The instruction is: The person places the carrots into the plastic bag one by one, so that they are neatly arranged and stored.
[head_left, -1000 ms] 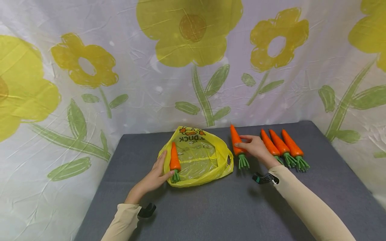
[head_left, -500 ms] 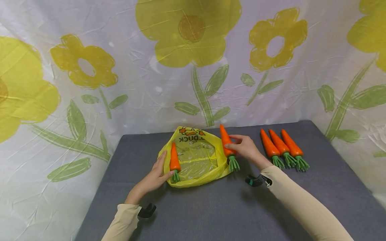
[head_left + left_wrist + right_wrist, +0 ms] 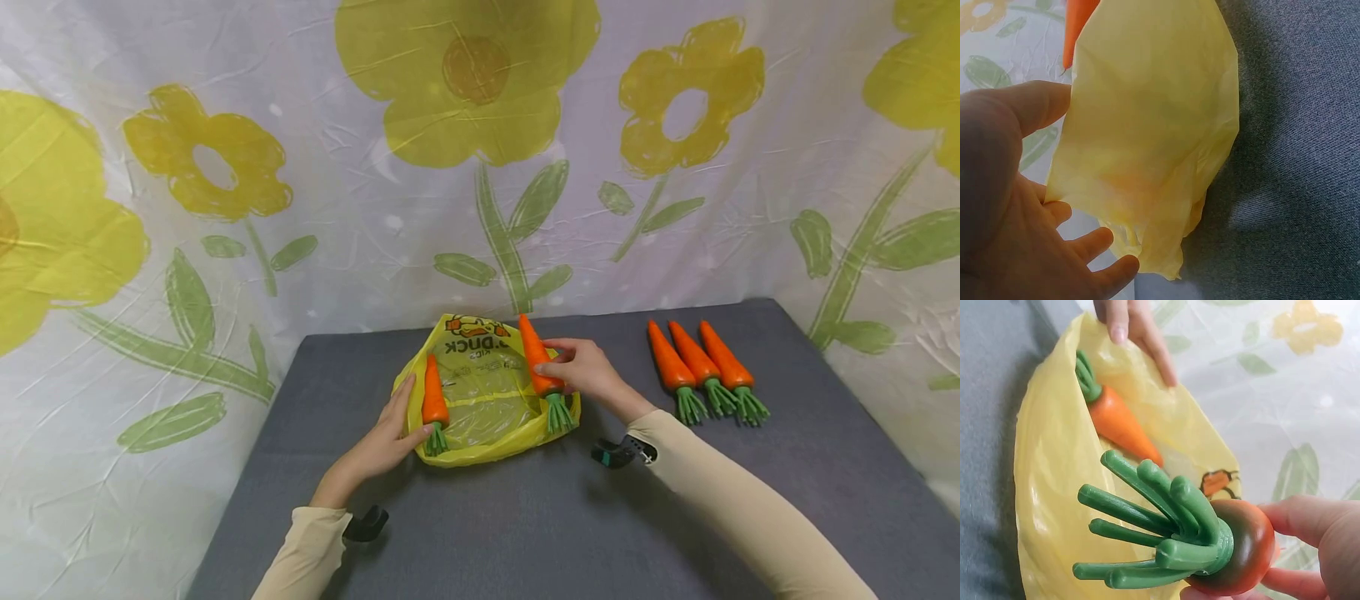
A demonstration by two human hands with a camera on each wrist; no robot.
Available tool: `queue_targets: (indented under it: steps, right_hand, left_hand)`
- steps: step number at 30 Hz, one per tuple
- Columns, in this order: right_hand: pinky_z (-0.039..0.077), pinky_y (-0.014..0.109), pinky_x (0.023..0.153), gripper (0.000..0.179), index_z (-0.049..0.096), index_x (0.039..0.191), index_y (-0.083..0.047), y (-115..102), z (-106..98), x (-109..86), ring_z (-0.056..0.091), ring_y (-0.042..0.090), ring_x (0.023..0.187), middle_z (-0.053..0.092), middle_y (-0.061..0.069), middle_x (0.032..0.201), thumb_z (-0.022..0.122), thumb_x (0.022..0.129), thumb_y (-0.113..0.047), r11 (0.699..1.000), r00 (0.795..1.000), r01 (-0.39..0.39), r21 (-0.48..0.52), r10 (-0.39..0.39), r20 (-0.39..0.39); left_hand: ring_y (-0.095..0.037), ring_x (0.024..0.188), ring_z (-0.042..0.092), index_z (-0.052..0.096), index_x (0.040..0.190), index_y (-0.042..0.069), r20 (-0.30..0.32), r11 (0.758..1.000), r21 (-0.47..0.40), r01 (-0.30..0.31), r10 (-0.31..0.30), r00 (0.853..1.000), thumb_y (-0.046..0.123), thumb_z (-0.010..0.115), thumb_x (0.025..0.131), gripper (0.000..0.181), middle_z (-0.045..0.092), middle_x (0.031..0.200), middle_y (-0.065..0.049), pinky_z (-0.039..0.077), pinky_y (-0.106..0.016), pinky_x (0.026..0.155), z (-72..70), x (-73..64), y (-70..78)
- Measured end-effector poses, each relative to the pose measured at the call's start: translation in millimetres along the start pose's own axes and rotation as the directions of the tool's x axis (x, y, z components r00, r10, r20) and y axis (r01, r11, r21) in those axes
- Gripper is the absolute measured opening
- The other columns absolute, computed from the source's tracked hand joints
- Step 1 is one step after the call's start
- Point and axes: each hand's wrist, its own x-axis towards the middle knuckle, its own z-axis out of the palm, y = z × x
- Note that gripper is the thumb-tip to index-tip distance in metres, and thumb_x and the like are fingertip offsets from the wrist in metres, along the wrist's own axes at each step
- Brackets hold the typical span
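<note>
My right hand (image 3: pixel 583 371) pinches an orange carrot with green stalks (image 3: pixel 1235 550) near its stalk end. The carrot is tilted, tip pointing away, and overlaps the right side of an open yellow plastic bag (image 3: pixel 487 452) in the head view. At the bag's left rim, my left hand (image 3: pixel 382 442) holds the edge, its thumb over the inside and its fingers along the outside. Another carrot (image 3: pixel 433 396) lies inside the bag by that thumb, also visible in the right wrist view. The left wrist view shows the bag's wall (image 3: pixel 1147 106) beside spread fingers (image 3: pixel 1094 244).
Three more carrots (image 3: pixel 696 354) lie side by side at the right of the dark grey table (image 3: pixel 495 533). A white cloth with yellow flowers (image 3: pixel 337 250) hangs behind the table. Both wrists wear black straps.
My right hand has carried its carrot leftward, from beside the bag to over its right rim. My left hand, the bag and the other carrots have stayed in place.
</note>
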Motion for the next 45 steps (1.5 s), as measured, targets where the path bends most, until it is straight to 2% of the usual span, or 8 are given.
queue_targets:
  steps: [9,20,31,37,45]
  right_hand:
    - [0.061,0.045,0.075,0.062,0.049,0.146,-0.01,-11.0,13.8,0.5,0.07,0.017,0.081,0.068,0.021,0.114,0.072,0.09,-0.026,0.999,0.998,0.026,0.027,-0.028,0.058]
    - [0.061,0.045,0.076,0.061,0.052,0.144,-0.011,-22.1,33.0,-0.4,0.069,0.017,0.08,0.069,0.019,0.114,0.074,0.089,-0.024,0.998,0.995,0.013,0.061,-0.019,0.098]
    - [0.061,0.044,0.074,0.059,0.055,0.142,-0.011,-30.4,53.1,2.6,0.065,0.013,0.07,0.069,0.012,0.095,0.075,0.087,-0.021,0.996,0.99,0.028,0.082,-0.039,0.134]
    - [0.06,0.047,0.078,0.059,0.056,0.141,-0.012,-35.1,61.4,4.3,0.065,0.015,0.07,0.067,0.011,0.094,0.076,0.087,-0.022,0.995,0.986,0.001,0.096,-0.017,0.168]
    - [0.061,0.046,0.077,0.057,0.059,0.139,-0.011,-38.1,72.6,11.1,0.065,0.014,0.069,0.068,0.012,0.098,0.077,0.086,-0.022,0.994,0.985,-0.047,0.1,0.03,0.168]
  left_hand:
    - [-0.045,0.153,-0.002,-0.01,0.159,0.011,0.005,1.0,0.01,-0.001,0.001,1.0,0.035,0.056,0.101,0.092,-0.008,0.167,-0.017,0.01,-0.069,0.118,-0.6,0.2,-0.3]
    - [-0.044,0.153,-0.001,-0.009,0.16,0.01,-0.013,0.999,0.011,-0.03,0.031,0.999,0.031,0.057,0.101,0.091,-0.007,0.167,-0.018,0.01,-0.069,0.118,-0.3,0.9,-0.3]
    - [-0.043,0.154,-0.001,-0.01,0.159,0.01,-0.005,0.999,0.0,-0.033,0.033,0.999,0.032,0.058,0.1,0.093,-0.008,0.168,-0.016,0.01,-0.068,0.119,0.2,0.2,-0.4]
    - [-0.043,0.154,-0.001,-0.01,0.159,0.01,-0.006,1.0,-0.003,-0.031,0.031,0.999,0.031,0.059,0.1,0.093,-0.008,0.168,-0.017,0.01,-0.068,0.119,0.7,0.3,-0.5]
    - [-0.043,0.154,-0.001,-0.01,0.159,0.01,-0.003,0.999,-0.007,-0.032,0.032,0.999,0.032,0.058,0.101,0.092,-0.009,0.167,-0.016,0.01,-0.068,0.119,1.2,0.1,-1.0]
